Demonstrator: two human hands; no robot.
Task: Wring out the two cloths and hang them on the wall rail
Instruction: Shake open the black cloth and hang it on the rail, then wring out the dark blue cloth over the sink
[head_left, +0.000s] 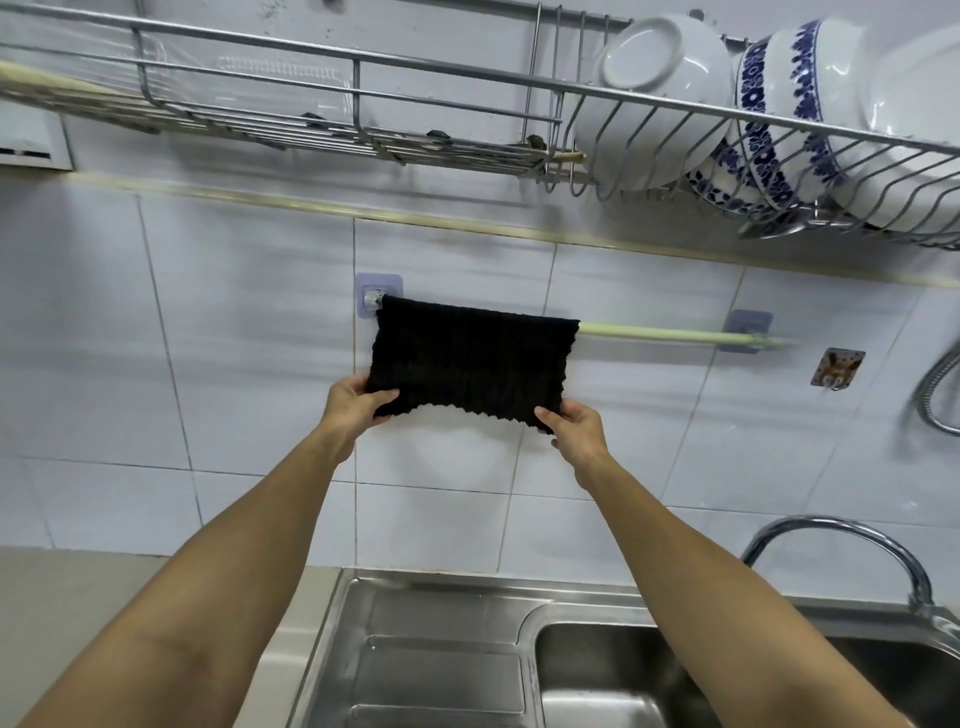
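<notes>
A black knitted cloth (470, 358) hangs over the left part of the pale green wall rail (665, 333), which runs between two purple stick-on brackets on the white tiles. My left hand (356, 402) pinches the cloth's lower left corner. My right hand (574, 428) pinches its lower right corner, and the cloth is spread flat between them. I see no second cloth in this view.
A steel wire dish rack (363, 98) is fixed to the wall above, with white and blue-patterned bowls (769, 109) at its right. Below lie a steel sink (441, 660) and a curved tap (852, 545). A small hook (836, 368) and a shower hose (935, 395) are at the right.
</notes>
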